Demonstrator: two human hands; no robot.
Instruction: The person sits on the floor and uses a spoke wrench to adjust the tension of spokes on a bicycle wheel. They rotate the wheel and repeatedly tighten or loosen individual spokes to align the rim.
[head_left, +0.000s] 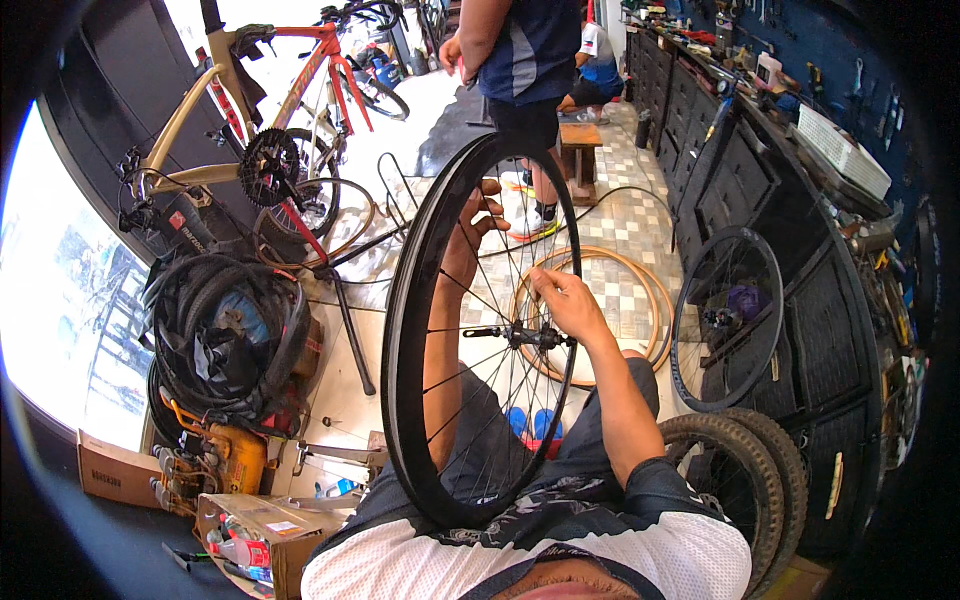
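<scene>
A black bicycle wheel (pixel 403 330) without a tyre stands upright and tilted over my lap. Thin dark spokes run from its black hub (pixel 528 337) to the deep rim. My left hand (pixel 478 228) is on the far side of the wheel, seen through the spokes. Its fingers are bent but apart, near the upper spokes, with nothing visible in them. On the right side of the wheel, above the hub, my right hand (pixel 567 302) has thumb and forefinger pinched together at a spoke. The exact contact is partly hidden by the fingers.
Tan-walled tyres (pixel 655 290) lie on the tiled floor ahead. Another wheel (pixel 677 345) leans against the black cabinets (pixel 815 330) at right, above knobby tyres (pixel 775 470). A bicycle frame (pixel 300 85), piled tyres (pixel 200 350) and a cardboard box (pixel 285 530) are at left. A person (pixel 528 60) stands ahead.
</scene>
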